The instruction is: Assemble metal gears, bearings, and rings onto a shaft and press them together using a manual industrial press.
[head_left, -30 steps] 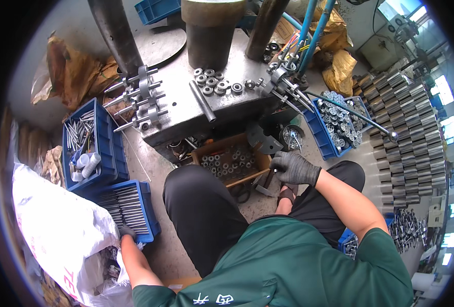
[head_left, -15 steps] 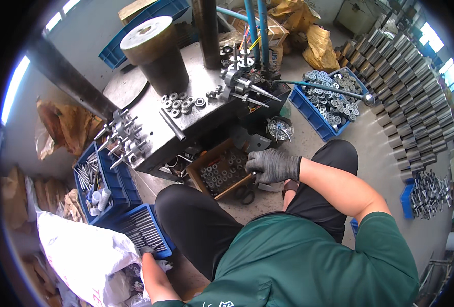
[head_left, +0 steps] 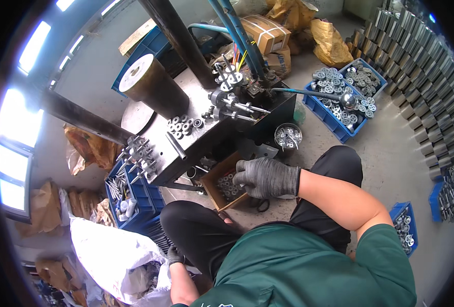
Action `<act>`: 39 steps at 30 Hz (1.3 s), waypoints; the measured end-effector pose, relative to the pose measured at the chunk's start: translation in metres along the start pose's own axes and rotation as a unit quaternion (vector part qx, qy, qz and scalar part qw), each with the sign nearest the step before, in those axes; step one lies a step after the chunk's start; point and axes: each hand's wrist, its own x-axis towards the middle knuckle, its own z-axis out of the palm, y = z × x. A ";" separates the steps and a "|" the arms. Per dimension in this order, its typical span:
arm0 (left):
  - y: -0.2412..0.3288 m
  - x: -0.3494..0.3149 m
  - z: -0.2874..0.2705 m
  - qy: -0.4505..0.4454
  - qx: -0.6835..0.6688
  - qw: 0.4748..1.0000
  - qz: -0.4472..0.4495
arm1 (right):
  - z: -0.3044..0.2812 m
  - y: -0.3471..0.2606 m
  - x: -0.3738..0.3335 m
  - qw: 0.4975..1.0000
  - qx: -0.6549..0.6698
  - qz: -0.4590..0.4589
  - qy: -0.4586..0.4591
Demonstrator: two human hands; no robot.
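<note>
My right hand (head_left: 268,179), in a dark grey knit glove, is raised above the front of an open cardboard box (head_left: 217,199) of small metal rings. Its fingers are curled closed; whatever they may hold is hidden from this side. My left hand (head_left: 174,254), gloved too, is low beside my left knee. It is close to a blue bin of metal rods (head_left: 157,235) and the white sack (head_left: 114,256) with metal parts in its mouth. That hand's fingers are too small and partly hidden to read.
A metal bench (head_left: 163,153) ahead carries ring bearings (head_left: 181,128), a loose rod (head_left: 176,146) and shafts with rotors (head_left: 141,158). A ball-ended lever (head_left: 347,100) juts over a blue crate (head_left: 342,134) of round parts. Stacked metal cylinders (head_left: 416,82) line the right.
The whole view has shifted, so the bench and bins appear further right. My right hand looks larger and slightly further left, still closed. My left hand remains low by the rod bin and sack.
</note>
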 end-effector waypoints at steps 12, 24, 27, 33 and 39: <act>0.118 -0.307 0.430 -0.343 0.123 0.854 0.372 | -0.004 0.011 0.010 0.800 0.556 0.147 0.169; -0.033 -0.282 0.523 -0.556 0.288 0.777 0.063 | 0.008 0.035 0.016 0.659 0.623 0.273 0.320; -0.039 -0.274 0.522 -0.538 0.374 0.743 0.142 | 0.007 0.032 0.018 0.643 0.623 0.295 0.334; -0.030 -0.276 0.520 -0.539 0.377 0.736 0.160 | 0.008 0.042 0.018 0.663 0.629 0.243 0.326; -0.028 -0.274 0.516 -0.535 0.373 0.738 0.175 | 0.010 0.043 0.014 0.698 0.604 0.220 0.315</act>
